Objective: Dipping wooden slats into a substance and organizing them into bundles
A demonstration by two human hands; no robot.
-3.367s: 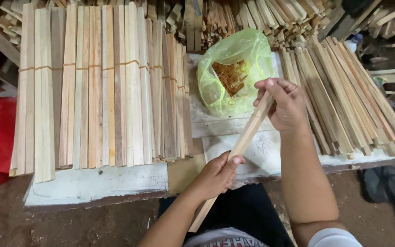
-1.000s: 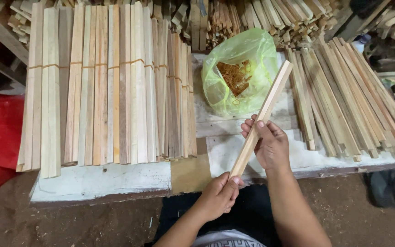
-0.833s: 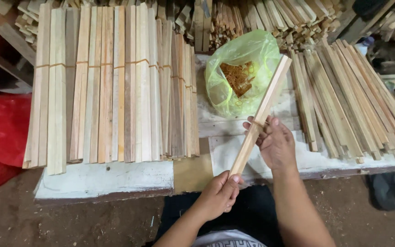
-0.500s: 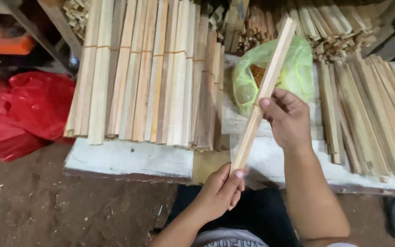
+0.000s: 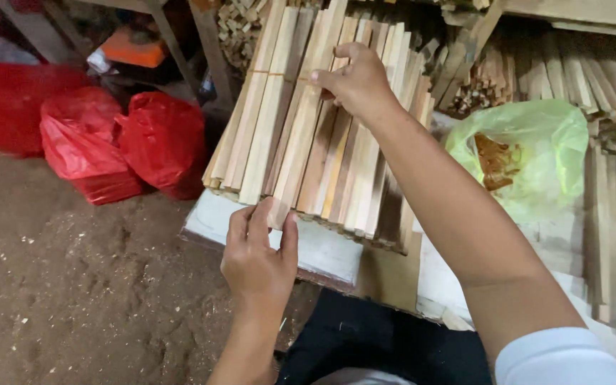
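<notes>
Workbench | slat lengthwise, pointing away | both hands gripping ends

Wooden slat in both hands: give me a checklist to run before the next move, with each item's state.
1. Left hand pinches the near end of the wooden slat: ok.
2. Right hand rests on the slat's far part: ok.
3. Slat lies flat on the slat bundle, in line with its neighbours: ok.
4. Bundle's binding band intact: cannot tell.
5. Green plastic bag apart from both hands: ok.
6. Red bags on the floor, apart from the white bench edge: ok.
</notes>
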